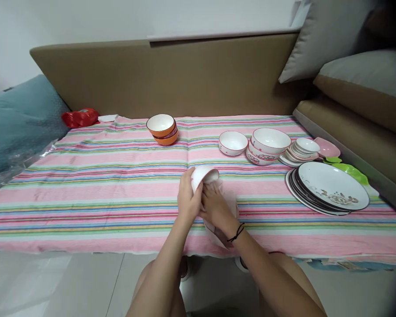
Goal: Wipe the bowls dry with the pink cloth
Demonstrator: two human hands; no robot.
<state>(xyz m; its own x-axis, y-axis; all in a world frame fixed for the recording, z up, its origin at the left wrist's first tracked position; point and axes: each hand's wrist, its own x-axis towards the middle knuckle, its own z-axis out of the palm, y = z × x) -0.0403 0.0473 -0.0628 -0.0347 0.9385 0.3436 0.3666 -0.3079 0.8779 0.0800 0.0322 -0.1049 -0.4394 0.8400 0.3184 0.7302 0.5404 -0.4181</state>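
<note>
My left hand (188, 196) grips a white bowl (202, 173) by its side, tilted so that its mouth faces right and toward me. A pale pink cloth (230, 203) is in my right hand (215, 206), whose fingers press it at the bowl's inside; part of the cloth hangs below. Beyond my hands stands a single white bowl with a red rim (232, 143). Beside it is a stack of larger white bowls (270, 141), also red-rimmed. The fingertips of my right hand are partly hidden by the bowl and cloth.
On the striped cloth (86, 185) stand stacked orange bowls (161, 127), a pile of plates (333, 187), small dishes (303, 147), a pink dish (327, 147) and a green leaf-shaped dish (353, 172). A red bundle (81, 117) lies by the blue cushion (20, 119).
</note>
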